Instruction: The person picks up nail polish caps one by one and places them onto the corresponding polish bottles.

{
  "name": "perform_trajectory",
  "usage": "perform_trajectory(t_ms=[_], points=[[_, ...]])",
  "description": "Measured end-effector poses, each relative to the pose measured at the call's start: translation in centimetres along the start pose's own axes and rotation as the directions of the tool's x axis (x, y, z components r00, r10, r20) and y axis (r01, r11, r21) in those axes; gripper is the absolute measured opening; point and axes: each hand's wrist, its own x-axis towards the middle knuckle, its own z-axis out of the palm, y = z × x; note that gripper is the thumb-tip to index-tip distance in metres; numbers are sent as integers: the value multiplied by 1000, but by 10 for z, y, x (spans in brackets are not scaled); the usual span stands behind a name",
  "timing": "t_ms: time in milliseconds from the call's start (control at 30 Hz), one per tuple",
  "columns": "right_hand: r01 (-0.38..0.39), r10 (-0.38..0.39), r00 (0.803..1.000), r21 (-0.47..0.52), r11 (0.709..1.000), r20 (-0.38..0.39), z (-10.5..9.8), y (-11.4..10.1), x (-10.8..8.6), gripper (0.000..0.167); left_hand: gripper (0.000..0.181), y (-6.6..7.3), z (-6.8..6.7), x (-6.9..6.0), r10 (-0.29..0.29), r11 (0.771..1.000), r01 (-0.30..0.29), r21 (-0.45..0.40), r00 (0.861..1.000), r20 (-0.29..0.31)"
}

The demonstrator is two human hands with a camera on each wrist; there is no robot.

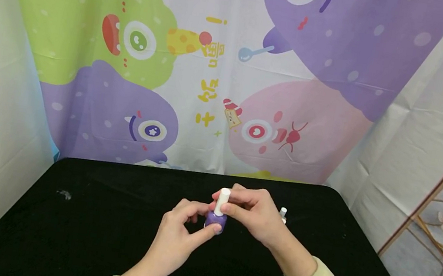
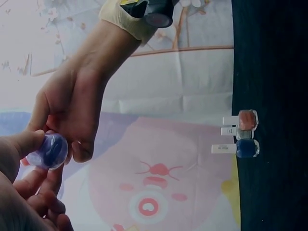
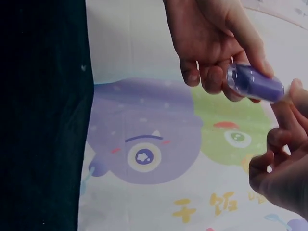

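Note:
A purple nail polish bottle (image 1: 214, 221) with a white cap (image 1: 222, 201) is held up over the black table, cap upward and slightly tilted. My left hand (image 1: 179, 229) pinches the glass body between thumb and fingers. My right hand (image 1: 259, 214) pinches the cap between thumb and fingertips. In the left wrist view the rounded base of the nail polish bottle (image 2: 52, 151) faces the camera. Seen in the right wrist view, the purple nail polish bottle (image 3: 260, 85) lies between both hands, its cap mostly covered by fingers.
Beyond the right hand stand white-capped bottles (image 1: 283, 212), mostly hidden. The left wrist view shows an orange-pink bottle (image 2: 247, 120), a greyish bottle (image 2: 244, 133) and a blue bottle (image 2: 247, 148) close together. A cartoon-printed curtain (image 1: 232, 68) hangs behind the black table (image 1: 104, 235).

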Motion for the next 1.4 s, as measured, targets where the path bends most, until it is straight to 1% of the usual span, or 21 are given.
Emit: perform_trajectory(t_ms=[167,333,467,600,667,733,833,900,1000,1100,1133,1200,1300,1367,1400], points=[[-35,34,997,-10,999,-65,4,-4,0,17,26,0,1,1,18,999,-17,34,999,-39],[-53,49,990,-29,998,-131,8,-7,-1,16,27,0,3,1,27,997,-23,68,998,-60],[-46,22,980,-117,992,-197,10,-8,-1,17,27,1,4,1,32,996,-27,80,997,-65],[-68,7,966,-230,971,-258,12,-11,-1,16,27,1,5,1,42,996,-36,79,997,-70],[-84,15,962,-245,966,-272,12,-11,-1,15,27,2,5,1,40,996,-35,77,997,-68],[-100,34,962,-234,967,-272,12,-11,-1,15,26,1,5,1,40,997,-36,74,997,-65],[-107,66,970,-166,980,-232,10,-9,-1,17,25,0,4,1,37,998,-33,59,998,-55],[-98,77,981,-111,989,-177,8,-7,-1,19,25,0,3,1,34,998,-31,49,998,-46],[-58,59,997,3,998,-55,2,-4,0,28,26,1,0,0,18,999,-17,37,1000,-26],[-33,26,997,102,994,67,-3,-1,1,33,25,3,-2,0,14,999,-14,29,1000,3],[-30,15,994,139,990,108,-5,-1,1,34,25,3,-3,0,12,1000,-12,27,1000,16],[-21,-10,984,176,984,176,-9,1,2,33,26,4,-4,-1,1,1000,-2,21,999,46],[2,-67,955,218,976,287,-12,2,3,32,26,3,-4,-2,-13,1000,12,14,997,81],[15,-95,937,234,972,335,-13,3,4,30,24,3,-4,-2,-20,1000,20,8,995,98],[20,-104,932,238,971,348,-13,3,4,28,24,2,-4,-2,-14,1000,13,6,995,101]])
